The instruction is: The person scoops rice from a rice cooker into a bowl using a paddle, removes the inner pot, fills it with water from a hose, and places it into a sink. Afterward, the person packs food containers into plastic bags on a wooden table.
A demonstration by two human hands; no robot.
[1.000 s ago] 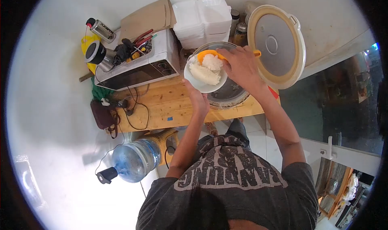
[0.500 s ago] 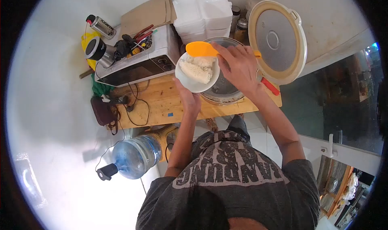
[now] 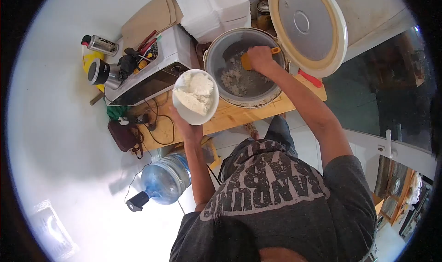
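Note:
My left hand (image 3: 188, 127) holds a white bowl (image 3: 199, 119) from below, its fingers mostly hidden under it. Two mounds of cooked white rice (image 3: 197, 95) sit in the bowl. My right hand (image 3: 261, 60) is closed around an orange rice paddle (image 3: 246, 62) and reaches inside the large round rice cooker (image 3: 216, 50). The paddle's blade is partly covered by the hand. Leftover rice (image 3: 235, 79) clings to the grey bottom of the pot. The cooker's cream-rimmed lid (image 3: 307, 22) stands raised behind it, to the right.
A microwave (image 3: 156, 70) with tools on top stands left of the cooker on the wooden table (image 3: 239, 117). Stacked white foam boxes (image 3: 214, 11) and jars (image 3: 263, 14) are behind. Loose cables lie at the table's left. Below stands a large water bottle (image 3: 165, 179).
My right hand has moved the rice paddle from above the bowl down into the cooker. My left hand has drawn the bowl left, off the pot. The camera view has shifted.

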